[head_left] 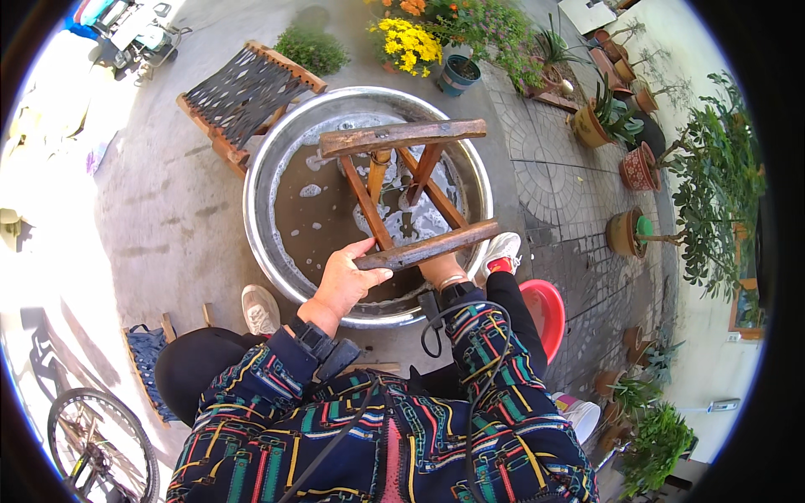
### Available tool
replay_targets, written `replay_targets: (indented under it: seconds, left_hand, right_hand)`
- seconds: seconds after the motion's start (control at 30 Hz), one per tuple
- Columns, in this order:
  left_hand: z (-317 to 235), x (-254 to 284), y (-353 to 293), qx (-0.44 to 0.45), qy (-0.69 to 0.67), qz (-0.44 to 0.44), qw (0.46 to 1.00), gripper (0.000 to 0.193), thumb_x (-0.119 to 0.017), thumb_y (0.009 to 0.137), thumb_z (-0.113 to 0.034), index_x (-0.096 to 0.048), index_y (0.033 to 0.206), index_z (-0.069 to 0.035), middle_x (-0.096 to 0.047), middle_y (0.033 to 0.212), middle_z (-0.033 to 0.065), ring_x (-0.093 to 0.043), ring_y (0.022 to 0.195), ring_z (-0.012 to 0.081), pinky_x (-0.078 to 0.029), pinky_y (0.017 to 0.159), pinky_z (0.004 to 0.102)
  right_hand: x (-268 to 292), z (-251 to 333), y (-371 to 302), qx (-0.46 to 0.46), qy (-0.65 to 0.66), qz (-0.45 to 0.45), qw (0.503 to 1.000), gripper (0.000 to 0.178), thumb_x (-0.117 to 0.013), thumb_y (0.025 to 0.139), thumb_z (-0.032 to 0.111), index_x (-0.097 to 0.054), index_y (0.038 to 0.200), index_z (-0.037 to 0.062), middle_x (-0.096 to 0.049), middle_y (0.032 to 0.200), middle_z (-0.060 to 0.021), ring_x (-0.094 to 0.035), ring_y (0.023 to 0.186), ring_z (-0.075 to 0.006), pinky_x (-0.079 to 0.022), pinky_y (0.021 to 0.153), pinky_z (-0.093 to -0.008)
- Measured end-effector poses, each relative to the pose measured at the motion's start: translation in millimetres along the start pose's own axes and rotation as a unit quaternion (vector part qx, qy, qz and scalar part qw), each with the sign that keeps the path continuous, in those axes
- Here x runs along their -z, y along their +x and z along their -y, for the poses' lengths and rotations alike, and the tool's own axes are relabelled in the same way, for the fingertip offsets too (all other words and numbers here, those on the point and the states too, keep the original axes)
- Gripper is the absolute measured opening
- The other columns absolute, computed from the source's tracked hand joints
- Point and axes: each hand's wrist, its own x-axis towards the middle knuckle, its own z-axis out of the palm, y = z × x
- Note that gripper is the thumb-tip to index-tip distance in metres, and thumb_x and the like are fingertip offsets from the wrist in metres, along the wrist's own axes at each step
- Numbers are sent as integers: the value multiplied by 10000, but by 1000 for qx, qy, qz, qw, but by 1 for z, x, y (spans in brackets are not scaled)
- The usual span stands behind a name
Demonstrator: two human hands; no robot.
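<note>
A wooden folding-stool frame (436,245) without a seat stands in a wide metal basin (258,243) of murky, sudsy water (314,226). Its two thick rails lie roughly level above the water, with crossed legs between them reaching down into it. My left hand (342,281) grips the near rail at its left end, thumb on the near side and forefinger on the far side. Below that same rail is my right hand (442,269), close to the basin's near side. The rail covers its fingers, so what they hold cannot be made out.
A stool with a woven dark seat (243,94) stands beyond the basin's left side. A red tub (545,314) sits by my right leg. Potted yellow flowers (407,44) and a blue pot (459,75) are behind the basin. A bicycle wheel (102,448) shows at lower left.
</note>
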Motion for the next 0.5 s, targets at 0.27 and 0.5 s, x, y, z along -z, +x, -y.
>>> replay_targets:
  seconds: [0.27,0.5]
  left_hand:
    - [0,1,2,5,1,1,1000,700,-801,789,7,-506,1424,37,-658,957,65,-508,601,60,-382,473,219]
    - [1,2,0,2,-33,14,999,686,-808,790,-34,-520,1408,37,-662,907,46,-526,579,65,-400,467,227]
  right_hand:
    - [6,48,-1,73,135,275,949,358,-555,884,179,-690,1202,83,-658,1268,-214,-609,1194,-385,-466,1004,-458]
    - [122,65,-83,96,206,162,960,279,-691,770,54,-684,1048,45,-695,1044,-183,-653,1043,-368,-511,911,-417]
